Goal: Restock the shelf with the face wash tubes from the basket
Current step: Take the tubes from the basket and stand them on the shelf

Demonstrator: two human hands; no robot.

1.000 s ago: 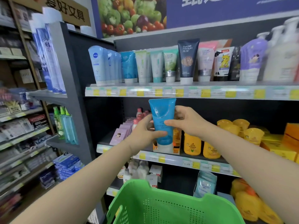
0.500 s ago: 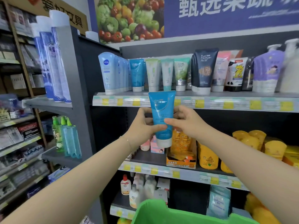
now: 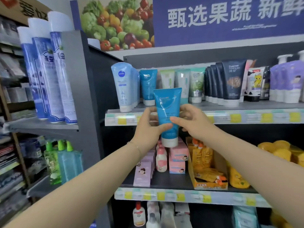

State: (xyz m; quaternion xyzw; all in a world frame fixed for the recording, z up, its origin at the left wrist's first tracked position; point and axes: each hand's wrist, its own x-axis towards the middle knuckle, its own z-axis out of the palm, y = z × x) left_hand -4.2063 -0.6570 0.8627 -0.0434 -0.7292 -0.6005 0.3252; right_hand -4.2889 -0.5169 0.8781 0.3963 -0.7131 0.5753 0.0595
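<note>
Between the left hand (image 3: pixel 147 129) and right hand (image 3: pixel 193 123), both clamped on it, the blue plastic face wash tube (image 3: pixel 167 116) hangs cap-down before the grey metal shelf (image 3: pixel 238 106); pushed in carelessly, it could topple the matching blue tube (image 3: pixel 148 86) just beyond.

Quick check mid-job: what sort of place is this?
Likely a supermarket toiletries aisle: yellow price tags along the shelf edge, rows of face wash tubes, a produce banner overhead. The left hand and right hand hold a blue tube.
</note>
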